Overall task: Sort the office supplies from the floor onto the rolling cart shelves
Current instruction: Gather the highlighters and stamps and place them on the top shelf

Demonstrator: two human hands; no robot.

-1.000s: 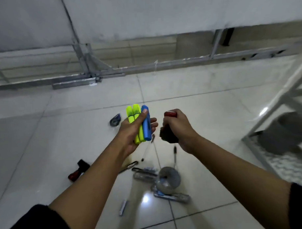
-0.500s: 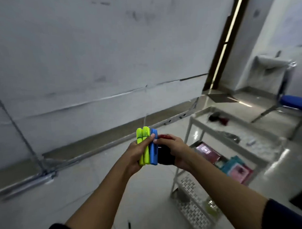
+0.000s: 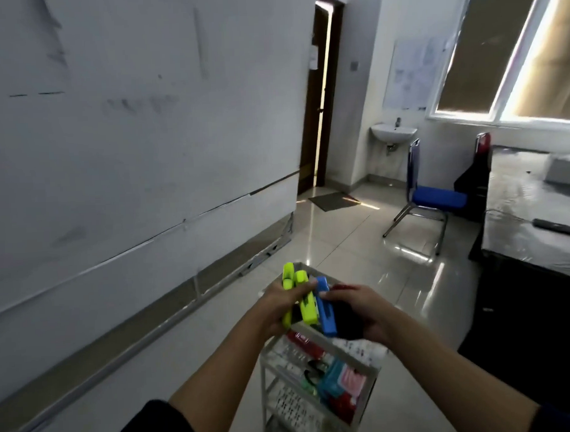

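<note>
My left hand point(image 3: 275, 305) grips two yellow-green highlighters point(image 3: 305, 300) and touches a blue highlighter point(image 3: 325, 308) beside them. My right hand point(image 3: 361, 311) holds a black object with a red end point(image 3: 345, 320), and its fingertips rest on the blue highlighter. Both hands hover directly above the top of the white rolling cart point(image 3: 318, 373). The cart's lower shelves hold red, teal and pink packages point(image 3: 339, 383). The top shelf is mostly hidden behind my hands.
A large white board wall point(image 3: 129, 150) runs along the left. A blue chair point(image 3: 428, 198) stands ahead on the right, with a wash basin point(image 3: 393, 134) and a dark doorway point(image 3: 320, 98) behind it. A dark covered table point(image 3: 533, 226) fills the right side.
The view has swung up and right from the floor clutter to the cart. My hands, still holding the highlighters and the black object, have come together over the cart top.
</note>
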